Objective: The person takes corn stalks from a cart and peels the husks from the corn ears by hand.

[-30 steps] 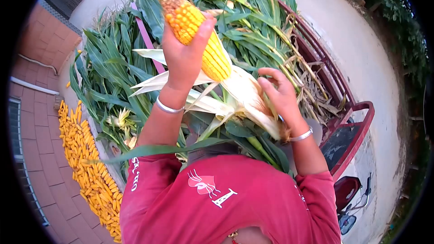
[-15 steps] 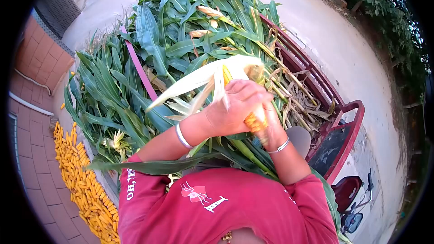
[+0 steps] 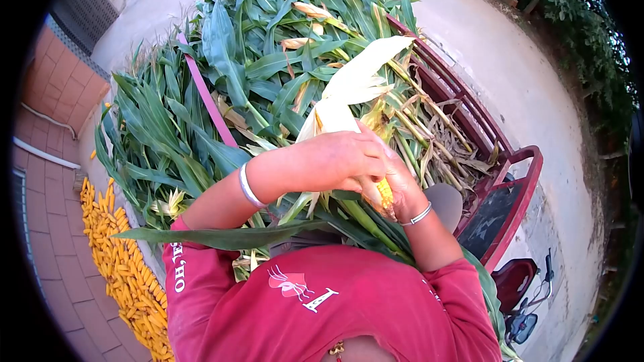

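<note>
Both hands are closed around one ear of corn (image 3: 384, 194), held in front of my chest. My left hand (image 3: 345, 159) lies across it from the left, fingers curled over the ear and its husk. Pale husk leaves (image 3: 352, 80) stick out beyond the hands, peeled back and pointing up and to the right. My right hand (image 3: 400, 181) wraps the ear from the right, by the end with bare yellow kernels. Much of the ear is hidden under the fingers. Beneath the hands spreads a heap of green corn stalks (image 3: 282, 94).
Husked yellow cobs (image 3: 124, 261) lie in a pile on the tiled ground at left. A red metal rail (image 3: 496, 134) borders the stalks at right, with a handlebar (image 3: 537, 302) below it. A pink strip (image 3: 206, 90) crosses the stalks. One long leaf (image 3: 221, 238) lies over my left arm.
The husk leaves have swung from pointing left to pointing up and right. My left hand has turned and its elbow has moved outward. Fewer kernels show below the hands.
</note>
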`<state>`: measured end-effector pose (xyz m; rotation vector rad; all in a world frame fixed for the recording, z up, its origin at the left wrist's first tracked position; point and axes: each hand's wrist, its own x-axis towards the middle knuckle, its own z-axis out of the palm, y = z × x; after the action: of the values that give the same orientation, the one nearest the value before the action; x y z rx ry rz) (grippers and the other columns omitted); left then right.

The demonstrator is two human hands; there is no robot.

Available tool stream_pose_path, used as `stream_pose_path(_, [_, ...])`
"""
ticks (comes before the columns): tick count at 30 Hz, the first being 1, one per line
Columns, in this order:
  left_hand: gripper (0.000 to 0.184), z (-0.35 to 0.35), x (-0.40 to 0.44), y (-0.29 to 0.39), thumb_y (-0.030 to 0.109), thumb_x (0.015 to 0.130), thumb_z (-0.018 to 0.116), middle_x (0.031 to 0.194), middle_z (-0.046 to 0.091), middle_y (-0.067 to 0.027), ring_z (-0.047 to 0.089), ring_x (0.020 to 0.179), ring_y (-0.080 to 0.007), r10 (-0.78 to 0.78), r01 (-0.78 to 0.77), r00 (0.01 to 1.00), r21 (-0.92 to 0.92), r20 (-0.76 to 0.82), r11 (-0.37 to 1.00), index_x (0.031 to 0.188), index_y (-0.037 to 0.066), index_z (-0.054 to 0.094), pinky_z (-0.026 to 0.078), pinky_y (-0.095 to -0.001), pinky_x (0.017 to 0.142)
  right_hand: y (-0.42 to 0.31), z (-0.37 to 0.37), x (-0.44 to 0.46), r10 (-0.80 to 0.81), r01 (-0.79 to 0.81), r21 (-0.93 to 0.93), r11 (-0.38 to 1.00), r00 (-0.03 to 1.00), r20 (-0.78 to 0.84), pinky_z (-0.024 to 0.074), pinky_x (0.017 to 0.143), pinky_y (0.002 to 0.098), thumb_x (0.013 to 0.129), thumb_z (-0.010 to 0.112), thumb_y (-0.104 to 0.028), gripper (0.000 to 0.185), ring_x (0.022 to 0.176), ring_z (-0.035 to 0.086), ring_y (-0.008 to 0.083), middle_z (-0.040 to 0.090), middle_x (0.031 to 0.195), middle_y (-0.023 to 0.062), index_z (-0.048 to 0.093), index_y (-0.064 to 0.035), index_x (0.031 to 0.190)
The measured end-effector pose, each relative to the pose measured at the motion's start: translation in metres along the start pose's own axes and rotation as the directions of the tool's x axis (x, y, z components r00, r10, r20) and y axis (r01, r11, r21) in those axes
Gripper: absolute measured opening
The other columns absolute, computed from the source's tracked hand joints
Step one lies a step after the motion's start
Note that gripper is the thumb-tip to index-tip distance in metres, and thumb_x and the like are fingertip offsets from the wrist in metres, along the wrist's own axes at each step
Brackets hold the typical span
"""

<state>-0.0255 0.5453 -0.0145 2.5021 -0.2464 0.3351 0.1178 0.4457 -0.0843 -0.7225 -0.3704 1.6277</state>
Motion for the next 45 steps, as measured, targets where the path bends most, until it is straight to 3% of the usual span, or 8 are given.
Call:
stream_pose_path(7, [0.013, 0.0, -0.002, 0.001, 0.013, 0.086, 0.062, 0.09, 0.058, -0.0075, 0.057, 0.093, -0.0242, 0.011, -0.008, 0.998, 0.059, -0.062, 0.998, 0.093, 0.007, 0.053, 0.045, -0.0367, 0.085, 0.008, -0.015, 0.004, 0.008, -0.01, 0.057, 0.998, 1.0, 0.03, 0.0514, 0.09, 0.0323, 0.086, 0.068, -0.022, 0.072, 0.11, 0.058, 0.0219, 0.052, 0.128, 0.0121, 0.028, -0.0066, 0.145])
stream_pose_path(10, [0.01, -0.007, -0.008, 0.005, 0.012, 0.094, 0.053, 0.085, 0.054, -0.0058, 0.057, 0.083, -0.0154, -0.538, 0.455, 0.839, -0.431, -0.087, 0.779, 0.097, 0.005, 0.045, 0.046, -0.0284, 0.078, 0.012, -0.014, 0.001, 0.059, -0.064, 0.204, 0.977, 0.998, 0.03, 0.0481, 0.094, 0.0344, 0.082, 0.069, -0.014, 0.077, 0.111, 0.057, 0.0208, 0.052, 0.127, 0.0105, 0.027, -0.0064, 0.145])
stream_pose_path(18, [0.007, -0.06, -0.039, -0.061, 0.013, 0.098, 0.047, 0.067, 0.035, 0.0043, 0.031, 0.053, -0.0042, -0.75, -0.205, 0.393, -0.846, -0.532, 0.492, 0.094, 0.009, 0.043, 0.027, -0.0191, 0.046, 0.04, -0.008, -0.005, 0.139, -0.075, -0.6, 0.796, 0.988, 0.061, 0.0427, 0.092, 0.0284, 0.071, 0.073, -0.008, 0.071, 0.105, 0.053, 0.014, 0.054, 0.119, 0.0072, 0.039, -0.0006, 0.133])
stream_pose_path(28, [0.026, -0.025, -0.083, -0.089, 0.018, 0.097, 0.052, 0.103, 0.059, -0.0093, 0.058, 0.098, -0.02, -0.826, -0.295, 0.288, -0.866, -0.484, 0.405, 0.116, 0.003, 0.044, 0.045, -0.0328, 0.092, 0.019, -0.01, 0.001, -0.021, -0.011, -0.501, 0.865, 0.998, -0.058, 0.0463, 0.088, 0.0296, 0.076, 0.072, -0.011, 0.062, 0.1, 0.057, 0.0159, 0.058, 0.11, 0.0084, 0.041, 0.0012, 0.129])
stream_pose_path(30, [0.032, -0.016, -0.096, -0.091, 0.022, 0.095, 0.055, 0.113, 0.058, -0.0103, 0.056, 0.105, -0.0195, -0.842, 0.03, 0.213, -0.858, -0.495, 0.512, 0.119, 0.004, 0.045, 0.043, -0.0328, 0.095, 0.004, -0.008, 0.003, 0.041, -0.05, -0.32, 0.946, 0.999, -0.035, 0.0496, 0.084, 0.0314, 0.081, 0.071, -0.013, 0.054, 0.095, 0.06, 0.0168, 0.06, 0.11, 0.0093, 0.044, -0.0009, 0.126])
stream_pose_path(34, [0.045, 0.017, -0.106, -0.098, 0.015, 0.088, 0.063, 0.124, 0.053, -0.0115, 0.052, 0.112, -0.0208, -0.803, 0.388, 0.419, -0.716, -0.424, 0.58, 0.127, 0.004, 0.044, 0.04, -0.0355, 0.101, -0.013, -0.01, 0.003, -0.005, 0.007, -0.097, 0.995, 1.0, 0.021, 0.0539, 0.08, 0.0321, 0.088, 0.062, -0.024, 0.046, 0.091, 0.064, 0.0215, 0.063, 0.106, 0.0152, 0.048, 0.0005, 0.123])
stream_pose_path(38, [0.095, 0.047, -0.077, -0.087, 0.022, 0.068, 0.084, 0.146, 0.034, -0.0148, 0.038, 0.131, -0.0294, -0.616, 0.273, 0.631, -0.608, -0.472, 0.746, 0.143, 0.007, 0.028, 0.033, -0.0433, 0.107, -0.015, -0.011, 0.0, 0.042, -0.044, 0.097, 0.994, 0.999, 0.018, 0.0571, 0.077, 0.0352, 0.089, 0.059, -0.026, 0.044, 0.084, 0.066, 0.0249, 0.065, 0.101, 0.0168, 0.051, 0.0027, 0.121])
stream_pose_path(45, [0.1, 0.023, -0.026, -0.062, 0.02, 0.068, 0.083, 0.149, 0.028, -0.0141, 0.032, 0.136, -0.0286, -0.348, 0.062, 0.628, -0.401, -0.696, 0.914, 0.146, 0.006, 0.022, 0.027, -0.0406, 0.111, -0.002, -0.009, 0.002, 0.144, -0.147, 0.023, 0.989, 0.986, 0.078, 0.0546, 0.081, 0.0373, 0.083, 0.062, -0.03, 0.064, 0.088, 0.065, 0.0278, 0.061, 0.107, 0.0218, 0.041, 0.0032, 0.133])
